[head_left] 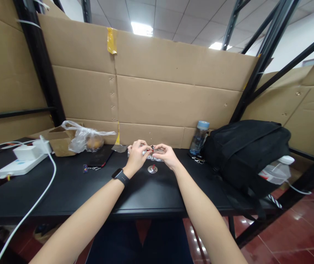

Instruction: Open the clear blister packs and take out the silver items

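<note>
the small piece (152, 148) between left hand (137, 153) and right hand (165, 156) is too tiny to name, perhaps partly red; fingers partly cover the clear items (156, 158) near the desk's (151, 196) back edge. a backpack (245, 154) hides much of its right edge; a white cable (55, 169) is cut off, lower left.

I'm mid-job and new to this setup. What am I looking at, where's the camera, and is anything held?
There is no machine: these are a person's bare left hand and right hand, seen from a head-worn camera looking forward and down. They meet over small clear and red pieces; details are too small to tell, including each hand's exact grip. Nearer the person, a shiny round piece lies on the black table. A power strip and plastic bag sit left; a bottle and backpack, right.
</note>
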Available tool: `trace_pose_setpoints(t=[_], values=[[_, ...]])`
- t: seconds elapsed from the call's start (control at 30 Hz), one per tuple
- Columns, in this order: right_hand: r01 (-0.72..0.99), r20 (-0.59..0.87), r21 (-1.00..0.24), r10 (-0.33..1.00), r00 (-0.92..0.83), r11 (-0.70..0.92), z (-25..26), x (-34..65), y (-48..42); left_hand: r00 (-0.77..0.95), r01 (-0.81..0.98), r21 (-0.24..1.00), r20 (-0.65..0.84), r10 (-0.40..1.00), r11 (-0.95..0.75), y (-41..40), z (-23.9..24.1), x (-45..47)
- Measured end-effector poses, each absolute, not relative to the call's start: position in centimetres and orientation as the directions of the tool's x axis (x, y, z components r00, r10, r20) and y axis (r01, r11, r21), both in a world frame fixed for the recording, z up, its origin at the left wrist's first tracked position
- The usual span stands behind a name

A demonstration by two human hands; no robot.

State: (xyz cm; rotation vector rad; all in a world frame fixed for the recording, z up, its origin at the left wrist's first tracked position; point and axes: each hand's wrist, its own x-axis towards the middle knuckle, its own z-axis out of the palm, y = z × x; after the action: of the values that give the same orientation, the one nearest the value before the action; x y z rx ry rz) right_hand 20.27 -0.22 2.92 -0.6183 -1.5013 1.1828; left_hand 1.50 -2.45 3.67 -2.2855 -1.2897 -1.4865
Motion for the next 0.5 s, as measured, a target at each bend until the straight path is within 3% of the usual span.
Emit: trace_pose_setpoints(t=[0.5], values=[[-0.243, 0.431, -0.897, 0.851, -0.301, 0.368, 3.30, 20.12, -0.52, 0.119, 0.671, 0.398, 0.775, 0.620, -0.626, -2.46, 3.69, 1.50]])
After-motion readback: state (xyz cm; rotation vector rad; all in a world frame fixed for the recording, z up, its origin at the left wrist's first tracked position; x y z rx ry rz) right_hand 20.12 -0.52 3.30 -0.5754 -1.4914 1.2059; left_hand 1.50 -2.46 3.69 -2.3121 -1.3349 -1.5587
